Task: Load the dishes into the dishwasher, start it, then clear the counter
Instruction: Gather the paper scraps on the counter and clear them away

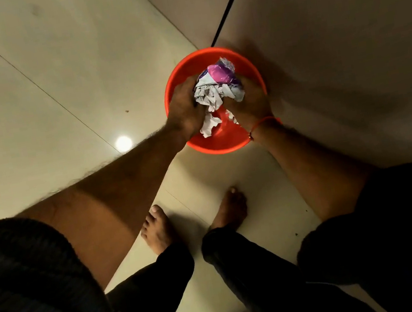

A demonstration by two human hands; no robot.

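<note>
A round orange bin (184, 71) stands on the tiled floor against a pale cabinet front. Over its mouth I hold a crumpled wad of white paper and a purple-and-white plastic wrapper (217, 85). My left hand (185, 110) grips the wad from the left, fingers curled into it. My right hand (249, 101) grips it from the right; a thin red thread circles that wrist. A strip of white paper hangs down into the bin between my hands.
Pale cabinet panels (330, 37) rise on the right, with a dark vertical gap between two of them. Glossy beige floor tiles (36, 89) spread to the left, reflecting ceiling lights. My bare feet (157, 227) stand just short of the bin.
</note>
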